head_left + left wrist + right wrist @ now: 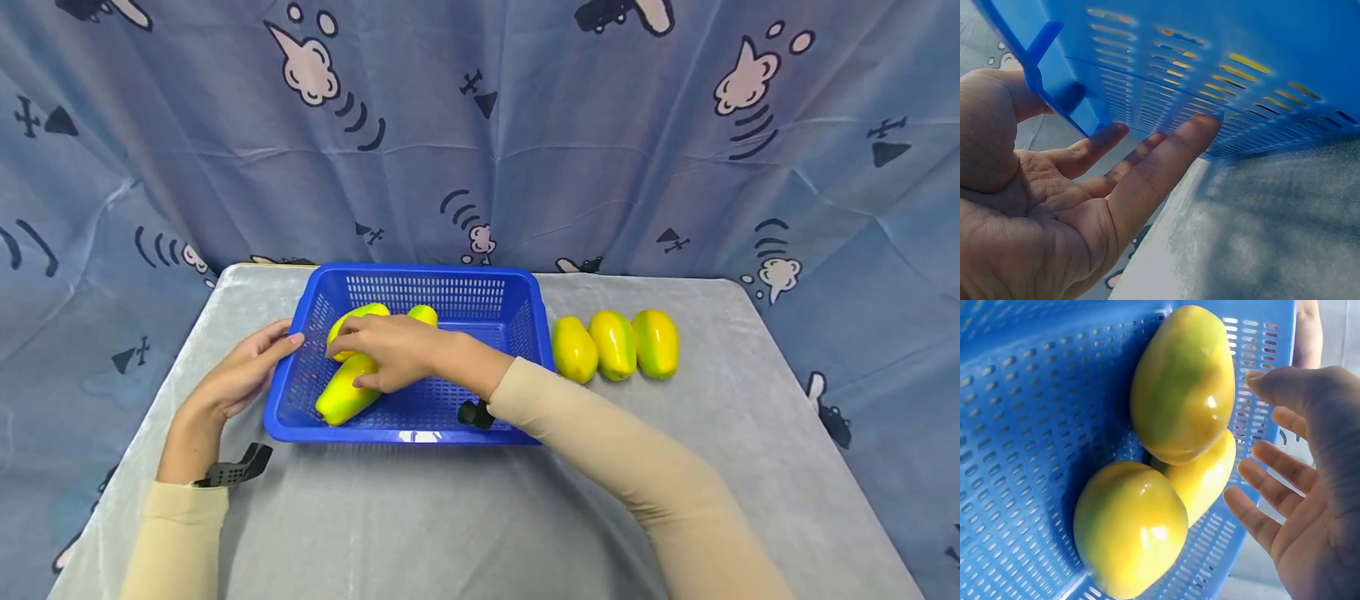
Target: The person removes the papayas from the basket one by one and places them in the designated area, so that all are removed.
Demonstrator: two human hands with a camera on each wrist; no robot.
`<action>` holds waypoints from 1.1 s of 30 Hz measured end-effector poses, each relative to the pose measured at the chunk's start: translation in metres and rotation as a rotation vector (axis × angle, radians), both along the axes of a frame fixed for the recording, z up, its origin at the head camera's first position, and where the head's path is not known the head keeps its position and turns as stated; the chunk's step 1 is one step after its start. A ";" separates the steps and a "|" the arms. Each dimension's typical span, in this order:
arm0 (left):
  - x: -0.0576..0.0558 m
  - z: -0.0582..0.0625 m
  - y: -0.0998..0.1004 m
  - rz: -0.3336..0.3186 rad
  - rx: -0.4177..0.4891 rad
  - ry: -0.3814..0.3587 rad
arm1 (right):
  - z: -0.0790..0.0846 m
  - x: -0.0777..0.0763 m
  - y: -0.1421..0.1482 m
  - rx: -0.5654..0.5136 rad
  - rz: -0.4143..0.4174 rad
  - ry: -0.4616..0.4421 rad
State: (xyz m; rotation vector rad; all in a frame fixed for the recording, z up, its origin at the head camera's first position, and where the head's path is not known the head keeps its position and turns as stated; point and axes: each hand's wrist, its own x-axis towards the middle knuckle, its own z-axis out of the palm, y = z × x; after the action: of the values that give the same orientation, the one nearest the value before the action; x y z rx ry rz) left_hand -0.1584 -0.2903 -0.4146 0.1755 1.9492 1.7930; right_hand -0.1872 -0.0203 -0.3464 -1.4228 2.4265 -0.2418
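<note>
A blue plastic basket [405, 435] with slotted walls stands on the table. At its left end, my left hand [243, 371] holds the rim, the thumb over the edge and the fingers [1166, 169] against the outer wall. Inside, toward the left, lie three yellow-green papayas: a front papaya [347, 398], a back papaya [367, 311] and another papaya [424, 315] partly behind my right hand [397, 350]. That hand hovers over the fruit. In the right wrist view its fingers [1275, 487] are spread, with a gap between them and the nearest papaya [1185, 381].
Three more papayas stand in a row right of the basket: a left papaya [574, 350], a middle papaya [612, 346] and a right papaya [656, 343]. A grey cloth [360, 525] covers the table. Behind it hangs a patterned blue curtain [420, 167].
</note>
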 end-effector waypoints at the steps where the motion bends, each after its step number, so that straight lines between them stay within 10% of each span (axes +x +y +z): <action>1: 0.000 0.000 0.000 0.001 -0.006 0.002 | -0.001 0.000 -0.002 0.009 0.006 -0.002; 33: -0.001 0.001 -0.001 0.011 -0.017 -0.011 | -0.012 0.003 -0.020 0.208 0.052 -0.011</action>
State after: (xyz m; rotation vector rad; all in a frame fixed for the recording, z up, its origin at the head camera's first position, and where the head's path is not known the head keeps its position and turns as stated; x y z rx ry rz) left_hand -0.1591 -0.2909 -0.4137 0.1487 1.9603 1.7803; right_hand -0.1840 -0.0402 -0.3586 -1.3848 2.3243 0.0147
